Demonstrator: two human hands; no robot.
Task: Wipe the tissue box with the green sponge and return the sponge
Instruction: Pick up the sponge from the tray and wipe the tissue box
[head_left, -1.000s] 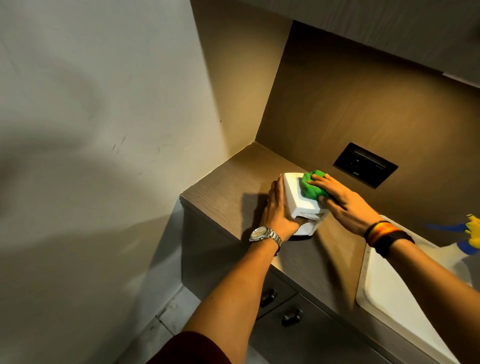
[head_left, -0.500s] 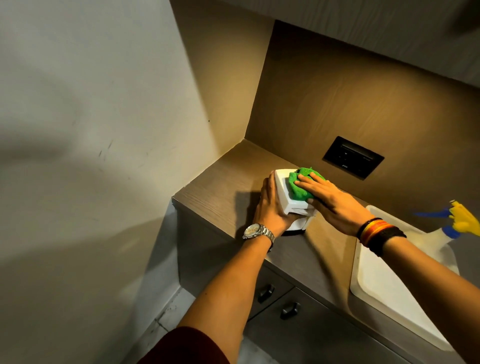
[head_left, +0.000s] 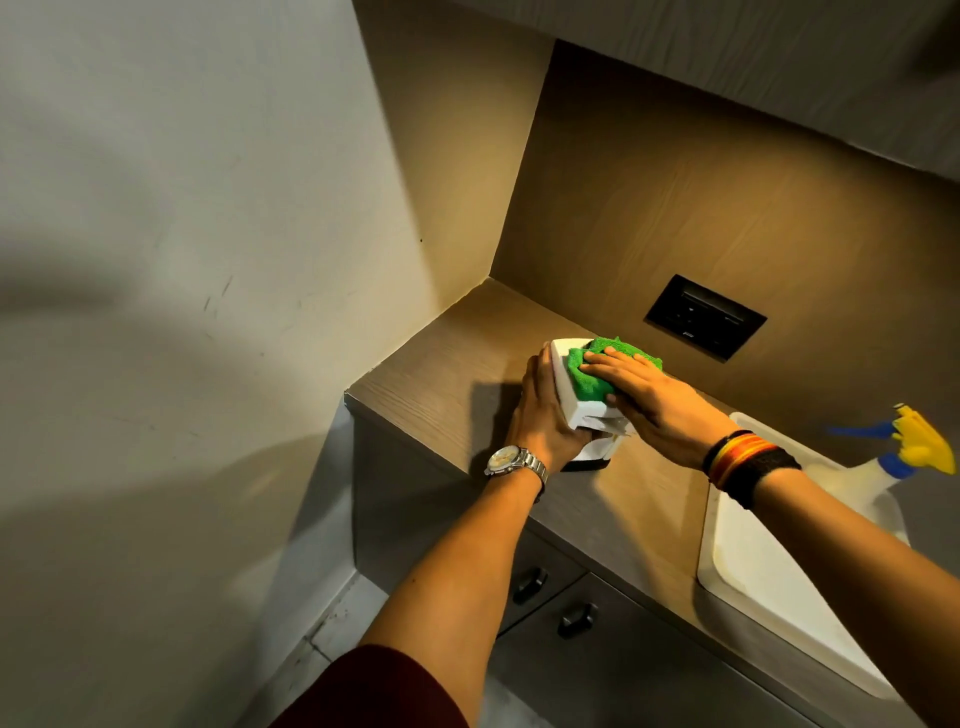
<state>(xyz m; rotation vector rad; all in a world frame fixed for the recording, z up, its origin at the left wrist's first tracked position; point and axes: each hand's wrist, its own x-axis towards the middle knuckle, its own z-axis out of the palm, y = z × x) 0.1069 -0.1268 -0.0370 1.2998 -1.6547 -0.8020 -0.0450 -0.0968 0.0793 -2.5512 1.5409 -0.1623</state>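
A white tissue box (head_left: 571, 402) stands on the wooden counter (head_left: 447, 374) near its left end. My left hand (head_left: 543, 415) clasps the box's left side, a watch on that wrist. My right hand (head_left: 644, 397) lies flat on top of the box and presses the green sponge (head_left: 587, 371) against its upper face. The sponge looks soft and cloth-like, and part of it sticks out beyond my fingers toward the back wall. A tissue pokes out at the box's near end, under my right palm.
A white tray (head_left: 763, 587) sits on the counter to the right, with a spray bottle (head_left: 893, 467) with a yellow and blue trigger at its far side. A black wall socket (head_left: 704, 317) is behind the box. Drawers with dark handles (head_left: 530, 584) lie below the counter edge.
My right hand has slid the green sponge across the top of the box toward its left side. My left hand keeps the same hold on the box.
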